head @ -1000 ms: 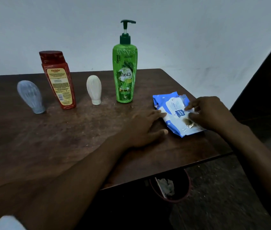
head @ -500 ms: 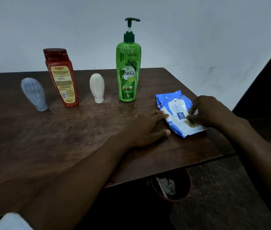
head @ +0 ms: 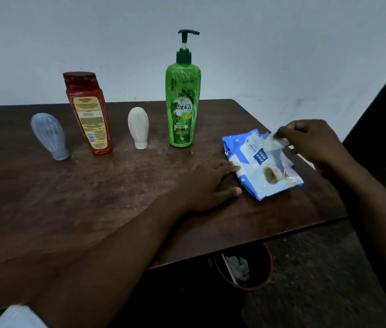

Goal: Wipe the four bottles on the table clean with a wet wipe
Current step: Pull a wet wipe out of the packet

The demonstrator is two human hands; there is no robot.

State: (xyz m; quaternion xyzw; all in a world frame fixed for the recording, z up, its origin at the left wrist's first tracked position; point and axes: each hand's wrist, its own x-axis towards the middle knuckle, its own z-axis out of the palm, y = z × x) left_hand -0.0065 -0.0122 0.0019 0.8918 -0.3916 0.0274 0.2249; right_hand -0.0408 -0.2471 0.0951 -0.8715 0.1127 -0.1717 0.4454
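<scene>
Four bottles stand in a row at the back of the brown table (head: 92, 197): a grey-blue squeeze bottle (head: 49, 136) on its cap, a red shampoo bottle (head: 88, 113), a small white squeeze bottle (head: 138, 127) on its cap, and a tall green pump bottle (head: 183, 102). A blue wet wipe pack (head: 261, 166) lies at the right. My left hand (head: 210, 183) lies flat on the table, its fingertips pressing the pack's left edge. My right hand (head: 310, 140) pinches the pack's clear seal flap (head: 272, 144) and holds it lifted off the opening.
A dark red waste bin (head: 244, 268) with crumpled paper inside stands on the floor under the table's right front edge. A pale wall rises right behind the table. The table's right edge runs close to my right forearm.
My right hand has risen from the pack, peeling the seal flap up and uncovering the opening. My left hand has stayed at the pack's left edge.
</scene>
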